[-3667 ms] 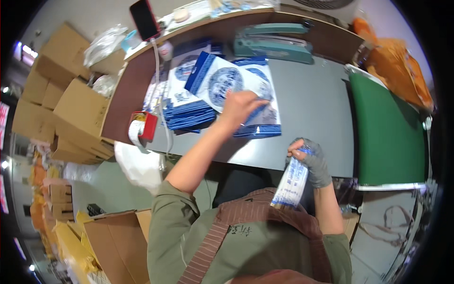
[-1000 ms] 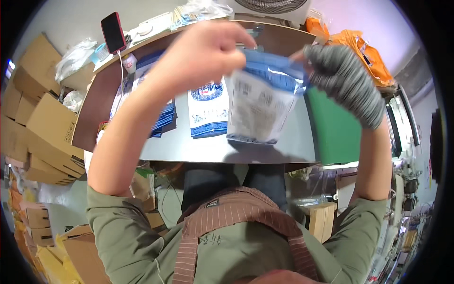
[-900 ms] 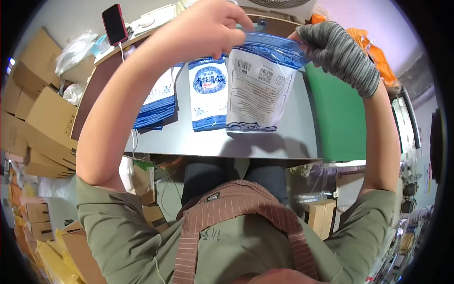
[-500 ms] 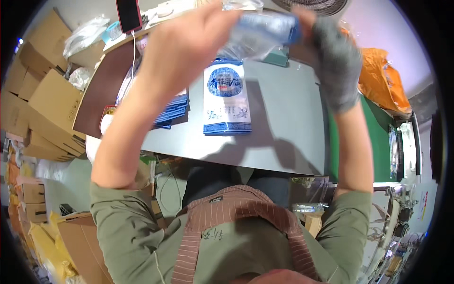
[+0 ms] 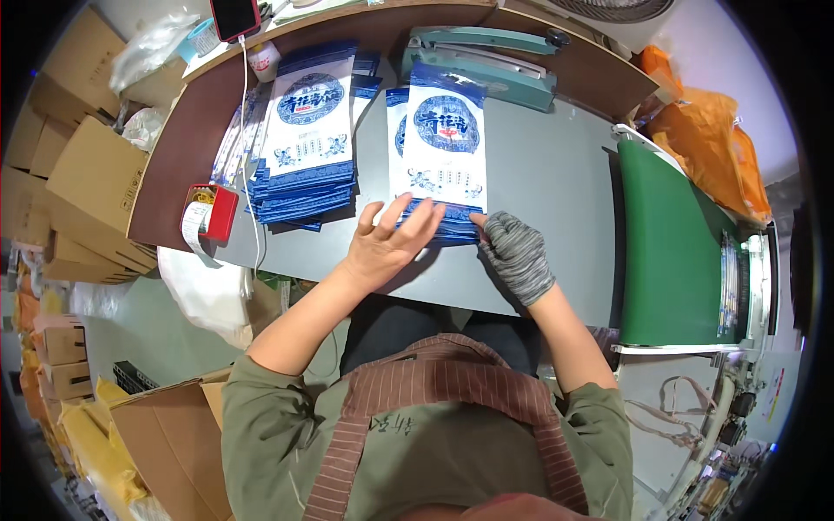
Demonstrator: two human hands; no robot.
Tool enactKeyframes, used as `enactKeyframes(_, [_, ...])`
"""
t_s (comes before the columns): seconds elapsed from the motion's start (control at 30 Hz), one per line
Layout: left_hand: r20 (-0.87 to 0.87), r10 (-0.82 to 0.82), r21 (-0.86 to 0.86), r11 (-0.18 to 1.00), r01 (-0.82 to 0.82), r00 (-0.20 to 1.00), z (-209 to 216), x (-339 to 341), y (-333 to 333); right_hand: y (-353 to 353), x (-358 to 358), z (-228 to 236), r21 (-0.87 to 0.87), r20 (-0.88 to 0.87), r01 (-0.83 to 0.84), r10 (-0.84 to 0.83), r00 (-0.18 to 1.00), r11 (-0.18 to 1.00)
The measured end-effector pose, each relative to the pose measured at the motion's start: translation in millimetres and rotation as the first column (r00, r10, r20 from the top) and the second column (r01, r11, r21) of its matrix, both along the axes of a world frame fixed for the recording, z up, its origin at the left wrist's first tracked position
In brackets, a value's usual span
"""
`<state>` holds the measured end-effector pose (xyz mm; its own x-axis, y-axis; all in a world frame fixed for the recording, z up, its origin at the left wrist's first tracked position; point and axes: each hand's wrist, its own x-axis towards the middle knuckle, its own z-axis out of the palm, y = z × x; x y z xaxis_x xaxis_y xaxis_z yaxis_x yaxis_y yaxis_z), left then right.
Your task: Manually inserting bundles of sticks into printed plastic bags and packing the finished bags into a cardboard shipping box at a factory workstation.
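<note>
A blue-and-white printed plastic bag (image 5: pixel 446 130) lies slightly askew on a small stack of like bags (image 5: pixel 396 111) in the middle of the grey table. Over its lower left edge is my bare left hand (image 5: pixel 389 245), fingers spread and holding nothing. My right hand (image 5: pixel 518 253), in a grey fingerless glove, has its fingers bent together at the bag's lower right corner and appears to pinch it. Left of these, a taller pile of the same bags (image 5: pixel 310 139) sits on the table. Behind them stands a long teal bag sealer (image 5: pixel 486 65).
At the left are a red tape dispenser (image 5: pixel 223 214), a white cable (image 5: pixel 247 113) and a phone (image 5: pixel 235 17). A low brown wall (image 5: pixel 599 82) borders the table's back. A green conveyor belt (image 5: pixel 673 252) runs along the right side, near orange bags (image 5: pixel 708 148). Cardboard boxes (image 5: pixel 91 187) stand at far left.
Both hands have come down from high above the table's back to its near part. The bag they held up now lies on the middle stack. My left hand's fingers have spread off it.
</note>
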<state>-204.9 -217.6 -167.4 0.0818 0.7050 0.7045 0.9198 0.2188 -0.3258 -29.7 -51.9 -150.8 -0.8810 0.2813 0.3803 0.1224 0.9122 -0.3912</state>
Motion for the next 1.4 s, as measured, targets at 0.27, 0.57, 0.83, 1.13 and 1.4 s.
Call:
enactKeyframes(0.27, [0.461,-0.213,-0.04,0.965,0.26,0.861,93.4,-12.7,33.9,5.8,20.2,6.7,-0.927,-0.073,0.04,-0.286,0.955,0.372])
enactKeyframes(0.57, [0.811,-0.099,-0.329,0.738,0.59,0.577,159.7,94.9,-75.7,-64.1,-9.2,41.2,-0.526,-0.269,-0.044,0.117,0.956,-0.849])
enactKeyframes(0.83, [0.888,-0.352,0.451,0.792,-0.411,0.296,97.9,139.5,-193.9,-120.2,-23.0,55.5,-0.971,0.097,0.187,0.466,0.879,-0.151])
enactKeyframes(1.13, [0.206,-0.963,0.35,0.236,-0.906,-0.172,77.6,176.8,-372.0,-361.2,-114.2,98.2,-0.976,0.012,-0.202,0.951,0.31,0.078])
enactKeyframes(1.4, [0.024,-0.998,0.35,-0.047,-0.936,0.059,-16.6,162.2,-565.2,-333.7,-156.2,73.7,-0.995,-0.034,-0.099,0.887,0.461,0.013])
